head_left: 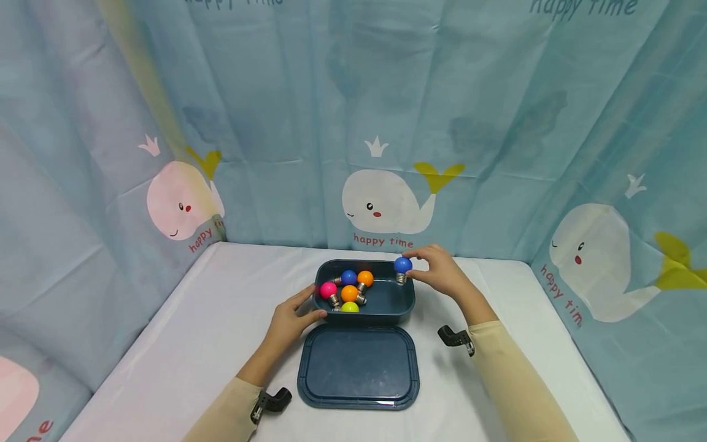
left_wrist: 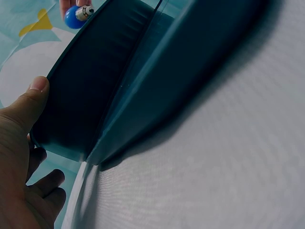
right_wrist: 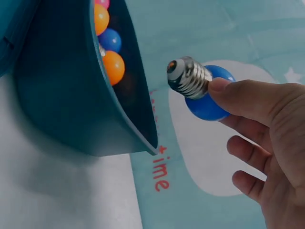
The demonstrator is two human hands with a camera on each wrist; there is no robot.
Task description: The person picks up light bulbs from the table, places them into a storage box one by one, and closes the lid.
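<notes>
Thumb and fingertips of my right hand [head_left: 442,271] pinch a blue light bulb [head_left: 403,265] by its round part. Its silver screw base points down over the right end of the dark blue-green box [head_left: 393,301]. My left hand [head_left: 288,319] grips the left end of that box, thumb at the near corner, fingers around the side. Inside, to the left, lie a pink bulb [head_left: 328,290], another blue bulb [head_left: 348,277], two orange bulbs [head_left: 365,279] and a yellow bulb [head_left: 350,307]. The right wrist view shows the held bulb's metal thread [right_wrist: 190,78] up close, outside the rim.
In front of the box, a matching lid [head_left: 359,368] lies flat on the white tablecloth [head_left: 221,307]. Behind and at both sides hangs a light blue curtain [head_left: 287,184] with printed whales. A black wrist camera [head_left: 274,401] sits on each sleeve.
</notes>
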